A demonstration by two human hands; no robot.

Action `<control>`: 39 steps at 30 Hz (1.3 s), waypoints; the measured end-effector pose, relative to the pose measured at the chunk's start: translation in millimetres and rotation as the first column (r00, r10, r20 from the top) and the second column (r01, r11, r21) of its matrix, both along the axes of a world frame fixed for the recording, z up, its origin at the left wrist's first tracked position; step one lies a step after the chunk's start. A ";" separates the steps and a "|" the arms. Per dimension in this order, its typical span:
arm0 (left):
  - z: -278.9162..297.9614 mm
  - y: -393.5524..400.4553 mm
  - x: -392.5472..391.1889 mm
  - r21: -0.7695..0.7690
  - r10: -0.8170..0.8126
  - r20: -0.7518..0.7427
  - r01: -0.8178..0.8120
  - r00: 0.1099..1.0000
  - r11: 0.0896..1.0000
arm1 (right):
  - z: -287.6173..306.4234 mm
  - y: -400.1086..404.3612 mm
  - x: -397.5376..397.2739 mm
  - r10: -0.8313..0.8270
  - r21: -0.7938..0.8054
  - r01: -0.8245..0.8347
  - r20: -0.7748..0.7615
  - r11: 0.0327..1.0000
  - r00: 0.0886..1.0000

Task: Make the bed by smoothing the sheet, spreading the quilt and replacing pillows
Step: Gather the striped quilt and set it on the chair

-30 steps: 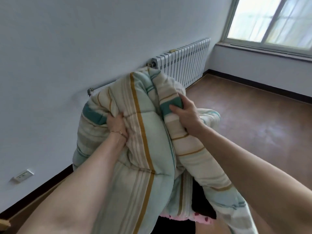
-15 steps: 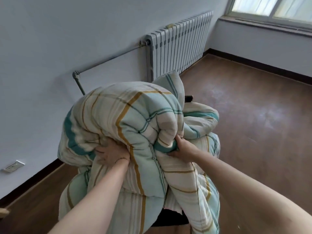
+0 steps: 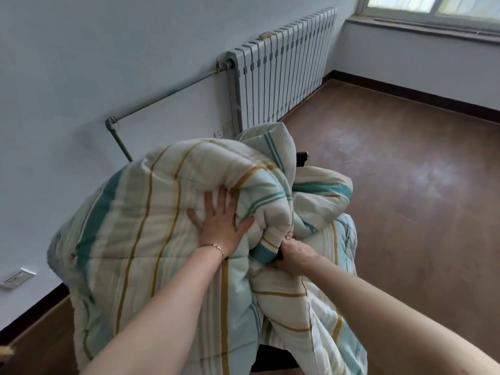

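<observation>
- The left hand [image 3: 216,226], which gripped the quilt [image 3: 151,220] a moment ago, now presses flat, fingers spread.
- The right hand [image 3: 293,257] still clutches a fold.
- The bundle has dropped lower onto something dark; spreading remains undone.

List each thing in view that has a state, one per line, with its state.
quilt: bunched up and folded over, held up off the floor, not spread.
left hand: fingers splayed, pressing flat on the quilt.
right hand: gripping a fold of the quilt.
bracelet: worn on the left wrist.
window: appears shut; only its lower edge shows.
</observation>
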State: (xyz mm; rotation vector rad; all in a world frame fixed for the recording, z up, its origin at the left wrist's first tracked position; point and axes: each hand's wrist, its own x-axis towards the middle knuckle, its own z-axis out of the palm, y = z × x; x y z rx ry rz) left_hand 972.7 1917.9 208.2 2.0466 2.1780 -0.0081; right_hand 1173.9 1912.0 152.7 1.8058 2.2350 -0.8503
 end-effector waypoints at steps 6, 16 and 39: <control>2.3 -10.2 -45.4 -0.108 0.098 0.036 -0.094 0.995 0.990 | 42.6 -0.3 10.3 -0.076 0.359 0.229 -0.393 0.905 0.916; -15.6 -12.4 -32.8 -0.103 0.111 0.025 -0.107 0.994 0.989 | 28.2 32.3 6.9 0.128 0.094 -0.146 0.172 0.985 0.977; 43.2 -21.9 -64.5 0.012 0.211 0.204 -0.218 0.956 0.976 | 69.1 -10.1 25.5 -0.178 0.101 0.233 -0.384 0.967 0.906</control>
